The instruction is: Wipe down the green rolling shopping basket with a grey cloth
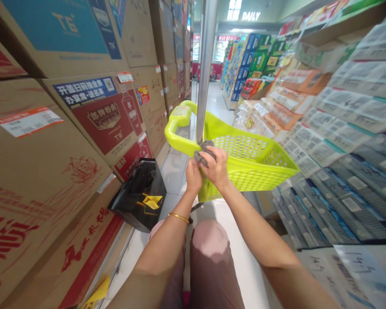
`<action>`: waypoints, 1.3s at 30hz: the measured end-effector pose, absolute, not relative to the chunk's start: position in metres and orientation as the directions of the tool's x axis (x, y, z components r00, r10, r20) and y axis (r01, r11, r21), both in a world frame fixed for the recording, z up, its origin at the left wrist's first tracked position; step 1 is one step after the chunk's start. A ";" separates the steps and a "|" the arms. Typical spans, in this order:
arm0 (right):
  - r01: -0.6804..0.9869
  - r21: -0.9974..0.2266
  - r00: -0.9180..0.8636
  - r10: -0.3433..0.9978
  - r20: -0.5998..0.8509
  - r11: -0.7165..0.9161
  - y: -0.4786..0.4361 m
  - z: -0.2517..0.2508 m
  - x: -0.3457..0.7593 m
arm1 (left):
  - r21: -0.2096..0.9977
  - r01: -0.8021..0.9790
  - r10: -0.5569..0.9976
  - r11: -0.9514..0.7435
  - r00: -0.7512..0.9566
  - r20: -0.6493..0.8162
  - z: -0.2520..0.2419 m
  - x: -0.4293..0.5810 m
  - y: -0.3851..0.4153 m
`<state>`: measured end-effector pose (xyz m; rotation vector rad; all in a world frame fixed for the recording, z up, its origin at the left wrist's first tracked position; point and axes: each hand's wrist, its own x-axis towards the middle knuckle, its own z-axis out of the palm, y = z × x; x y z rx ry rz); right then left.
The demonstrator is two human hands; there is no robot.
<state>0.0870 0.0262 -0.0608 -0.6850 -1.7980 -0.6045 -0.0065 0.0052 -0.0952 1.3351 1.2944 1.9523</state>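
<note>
In the head view a lime-green shopping basket (260, 171) with perforated walls stands in front of me, its looped handle (180, 135) at the left end. A metal pole (207, 68) rises upright beside that handle. My right hand (218, 167) is closed over a crumpled grey cloth (206, 152), pressing it against the basket's near rim at the foot of the pole. Just left of it, my left hand (194, 175) is closed at the rim, touching the cloth's lower edge. What its fingers hold is mostly hidden.
Stacked cardboard cartons (25, 167) wall the left side. A black gift bag (141, 189) stands on the floor beside them. Packaged goods (347, 111) slope up along the right. Ahead, a tiled aisle (217, 101) leads to more stacked packs (244, 64).
</note>
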 end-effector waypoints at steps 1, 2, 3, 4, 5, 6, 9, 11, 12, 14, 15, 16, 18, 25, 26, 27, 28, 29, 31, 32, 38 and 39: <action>0.737 0.066 -0.246 0.177 0.953 0.672 0.031 -0.064 0.084 | 0.870 0.108 0.771 -0.481 -0.420 0.479 -0.096 -0.008 0.006; 0.764 0.048 -0.224 0.195 0.955 0.644 0.035 -0.067 0.081 | 0.865 0.086 0.776 -0.495 -0.404 0.484 -0.096 -0.009 0.007; 0.781 0.029 -0.204 0.210 0.956 0.624 0.039 -0.071 0.079 | 0.860 0.070 0.779 -0.505 -0.391 0.490 -0.097 -0.010 0.008; 0.793 0.016 -0.189 0.221 0.957 0.609 0.042 -0.075 0.077 | 0.857 0.057 0.781 -0.512 -0.383 0.493 -0.097 -0.011 0.010; 0.803 0.014 -0.180 0.220 0.959 0.596 0.044 -0.079 0.075 | 0.857 0.044 0.782 -0.514 -0.385 0.490 -0.098 -0.012 0.012; 0.813 0.022 -0.172 0.204 0.964 0.582 0.046 -0.082 0.073 | 0.859 0.031 0.785 -0.512 -0.390 0.482 -0.099 -0.013 0.015; 0.837 0.071 -0.152 0.106 0.983 0.543 0.049 -0.086 0.069 | 0.867 -0.011 0.797 -0.498 -0.399 0.453 -0.102 -0.017 0.023; 0.843 0.085 -0.146 0.075 0.986 0.532 0.050 -0.087 0.066 | 0.866 -0.030 0.803 -0.500 -0.390 0.450 -0.104 -0.019 0.027; 0.845 0.080 -0.145 0.082 0.986 0.529 0.052 -0.089 0.065 | 0.864 -0.036 0.805 -0.503 -0.383 0.453 -0.105 -0.021 0.029; 0.848 0.052 -0.140 0.128 0.982 0.527 0.055 -0.092 0.064 | 0.862 -0.044 0.809 -0.505 -0.373 0.455 -0.106 -0.023 0.033; 0.849 0.039 -0.140 0.154 0.978 0.527 0.058 -0.094 0.063 | 0.863 -0.049 0.811 -0.503 -0.373 0.451 -0.107 -0.025 0.035; 0.849 0.029 -0.141 0.174 0.975 0.528 0.060 -0.097 0.064 | 0.865 -0.058 0.815 -0.499 -0.372 0.445 -0.108 -0.026 0.037; 0.847 0.020 -0.151 0.204 0.967 0.532 0.066 -0.105 0.065 | 0.870 -0.083 0.828 -0.485 -0.364 0.427 -0.109 -0.029 0.043; 0.791 0.037 -0.303 0.340 0.890 0.610 0.075 -0.142 0.075 | 0.902 -0.157 0.888 -0.402 -0.306 0.342 -0.110 -0.036 0.061; 0.783 0.047 -0.332 0.353 0.875 0.620 0.074 -0.147 0.078 | 0.902 -0.171 0.894 -0.397 -0.295 0.337 -0.109 -0.036 0.062; 0.775 0.072 -0.368 0.355 0.860 0.628 0.073 -0.152 0.081 | 0.901 -0.185 0.899 -0.393 -0.285 0.334 -0.109 -0.036 0.062; 0.766 0.108 -0.407 0.347 0.845 0.634 0.071 -0.155 0.084 | 0.899 -0.198 0.902 -0.390 -0.277 0.331 -0.108 -0.036 0.062; 0.757 0.149 -0.446 0.337 0.830 0.636 0.069 -0.157 0.087 | 0.899 -0.209 0.906 -0.386 -0.271 0.326 -0.108 -0.036 0.062; 0.735 0.219 -0.511 0.312 0.801 0.642 0.065 -0.155 0.092 | 0.898 -0.231 0.914 -0.374 -0.257 0.314 -0.108 -0.036 0.062; 0.725 0.236 -0.525 0.297 0.797 0.647 0.064 -0.150 0.093 | 0.898 -0.241 0.918 -0.368 -0.246 0.310 -0.108 -0.037 0.062; 0.816 0.132 -0.296 0.211 0.932 0.563 0.070 -0.098 0.078 | 0.893 -0.306 0.942 -0.330 -0.171 0.289 -0.114 -0.037 0.063; 0.836 0.099 -0.254 0.221 0.942 0.540 0.072 -0.091 0.074 | 0.891 -0.319 0.945 -0.322 -0.161 0.284 -0.116 -0.036 0.063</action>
